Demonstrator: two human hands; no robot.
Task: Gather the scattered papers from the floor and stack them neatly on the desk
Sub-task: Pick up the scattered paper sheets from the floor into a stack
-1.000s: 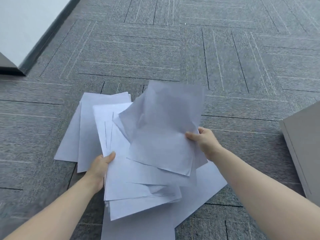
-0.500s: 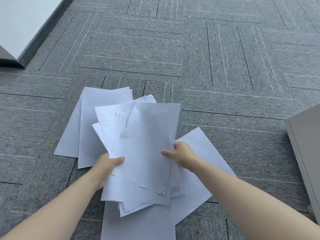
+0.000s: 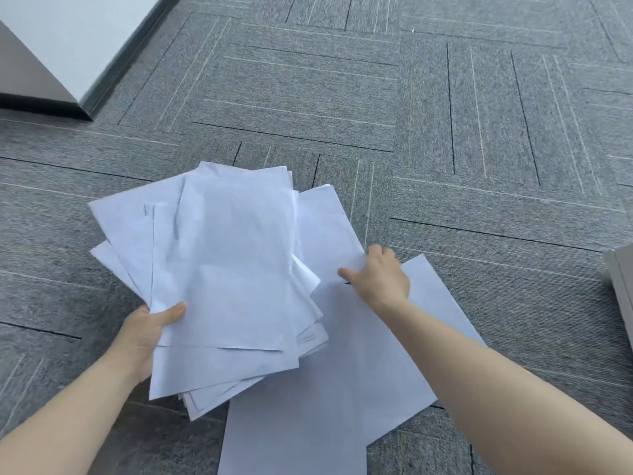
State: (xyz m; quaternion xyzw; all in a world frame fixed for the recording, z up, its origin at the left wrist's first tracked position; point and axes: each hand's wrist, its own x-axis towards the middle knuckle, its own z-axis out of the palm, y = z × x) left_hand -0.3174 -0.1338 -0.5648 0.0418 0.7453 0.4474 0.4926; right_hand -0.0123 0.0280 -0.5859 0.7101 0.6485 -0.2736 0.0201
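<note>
White sheets (image 3: 222, 269) pinched in our left hand (image 3: 145, 332); our right hand (image 3: 378, 275) grips the next sheet (image 3: 323, 231), angled just right of the bundle.

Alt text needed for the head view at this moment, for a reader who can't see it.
A person's left hand holds an uneven bundle of white papers above grey carpet, while the right hand pinches the edge of another sheet. More loose sheets lie on the floor beneath.

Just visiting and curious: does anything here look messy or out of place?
Yes. The paper bundle in the left hand is fanned and uneven, and loose sheets lie on the carpet, where the right hand reaches.
</note>
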